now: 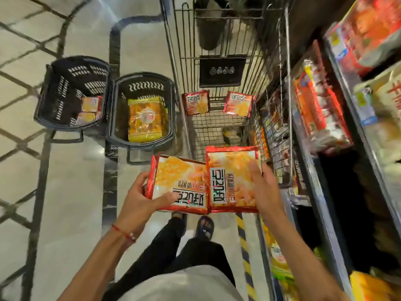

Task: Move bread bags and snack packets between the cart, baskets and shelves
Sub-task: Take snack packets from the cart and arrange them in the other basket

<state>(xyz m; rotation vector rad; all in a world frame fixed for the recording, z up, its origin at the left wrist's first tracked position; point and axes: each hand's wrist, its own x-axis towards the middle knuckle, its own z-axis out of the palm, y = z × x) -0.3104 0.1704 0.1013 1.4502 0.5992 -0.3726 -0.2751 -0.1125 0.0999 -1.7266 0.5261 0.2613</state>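
Our left hand grips the left packet and our right hand the right packet, both just over the cart's near end.

floor: glossy pale tile, dark diamond lines | hazard stripe: yellow-black

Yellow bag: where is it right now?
Head view, left of centre: the yellow bag lies flat in the right-hand floor basket, between the other basket and the cart.
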